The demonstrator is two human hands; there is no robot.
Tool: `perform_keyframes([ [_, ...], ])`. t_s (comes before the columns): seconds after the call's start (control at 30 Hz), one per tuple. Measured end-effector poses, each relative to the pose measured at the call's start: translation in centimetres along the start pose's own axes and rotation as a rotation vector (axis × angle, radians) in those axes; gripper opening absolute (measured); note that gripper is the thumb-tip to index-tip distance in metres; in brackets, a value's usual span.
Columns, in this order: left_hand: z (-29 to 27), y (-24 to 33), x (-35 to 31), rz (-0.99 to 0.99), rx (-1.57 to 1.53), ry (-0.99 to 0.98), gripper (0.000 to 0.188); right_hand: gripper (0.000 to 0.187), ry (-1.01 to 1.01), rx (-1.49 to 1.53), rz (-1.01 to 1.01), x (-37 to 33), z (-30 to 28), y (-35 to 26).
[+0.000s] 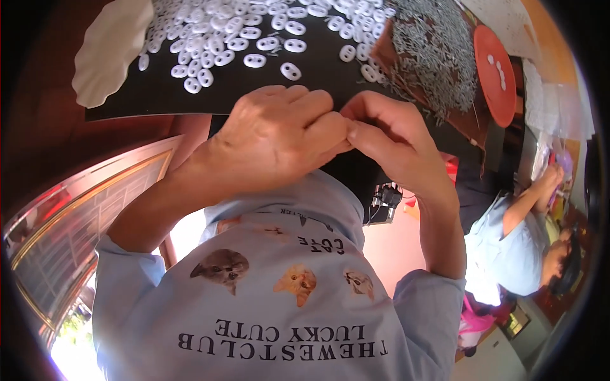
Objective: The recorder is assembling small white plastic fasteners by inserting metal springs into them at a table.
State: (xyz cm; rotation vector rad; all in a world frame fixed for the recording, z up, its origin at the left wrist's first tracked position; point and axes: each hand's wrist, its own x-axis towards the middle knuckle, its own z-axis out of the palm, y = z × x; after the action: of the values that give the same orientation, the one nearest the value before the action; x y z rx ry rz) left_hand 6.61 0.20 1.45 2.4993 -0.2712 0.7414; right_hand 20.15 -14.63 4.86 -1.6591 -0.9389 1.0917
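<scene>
My left hand [279,134] is closed, its knuckles up and its thumb and forefinger pressed together. Against its fingertips my right hand [397,136] pinches with thumb and forefinger. Whatever the two hands hold is hidden between the fingers. Both hands are just in front of a black tabletop [159,101]. Beyond them lie many white oval plastic pieces with two holes each; one such white oval piece [290,71] is closest to my left hand. A heap of small grey screws [435,54] lies beyond my right hand.
A white wavy-edged dish [111,54] stands at the far left. On the right, a red oval plate [495,76] holds several white pieces beside the brown sheet [467,130] under the screws. Another person [518,244] in light blue works farther right.
</scene>
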Motion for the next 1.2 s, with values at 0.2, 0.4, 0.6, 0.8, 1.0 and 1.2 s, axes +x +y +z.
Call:
perform_keyframes([
  [0.2,-0.3,0.4,0.0,-0.293,-0.514,-0.075,0.018,0.023,-0.060,0.171,-0.042,-1.0,-0.3,1.0],
  [0.4,-0.1,1.0,-0.2,-0.620,-1.199,-0.166,0.025,0.016,-0.028,-0.004,-0.358,-1.9,0.5,1.8],
  [0.6,0.5,2.0,0.5,-0.477,-0.827,-0.134,0.017,0.009,0.075,-0.016,-0.308,-2.9,0.5,2.5],
  [0.8,1.1,2.1,0.6,-0.366,-0.730,-0.066,0.008,0.007,0.101,-0.132,-0.341,-3.6,-1.0,2.7],
  [1.0,0.9,1.4,1.2,-0.543,-0.828,-0.150,0.010,0.012,0.401,-0.830,-0.317,-2.8,-5.6,3.5],
  [1.2,1.6,1.1,1.6,-0.554,-0.816,-0.073,0.006,0.010,0.369,-1.091,-0.323,-2.4,-5.8,3.8],
])
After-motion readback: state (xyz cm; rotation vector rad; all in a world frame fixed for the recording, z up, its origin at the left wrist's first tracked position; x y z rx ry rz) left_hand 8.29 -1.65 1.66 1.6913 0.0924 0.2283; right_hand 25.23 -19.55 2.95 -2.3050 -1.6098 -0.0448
